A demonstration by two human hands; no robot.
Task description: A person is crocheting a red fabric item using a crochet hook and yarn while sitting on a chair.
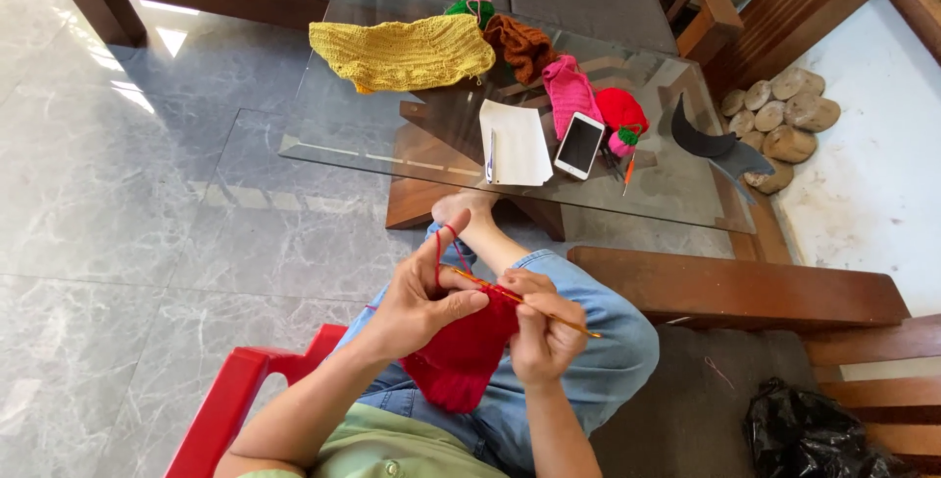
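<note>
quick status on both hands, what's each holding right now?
Left hand: closed on the red crochet piece, red yarn looped over a raised finger.
Right hand: closed on the crochet hook, tip in the red piece.

bright daylight, sun patches on marble floor point(127, 174), glare on glass table point(392, 145), sharp focus, wide-angle edge bending

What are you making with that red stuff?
A person sits crocheting. The left hand holds a red knitted piece with red yarn looped over a finger. The right hand works a thin hook into its top edge. On the glass table ahead lie a yellow piece, other bright pieces, paper and a phone.
</note>
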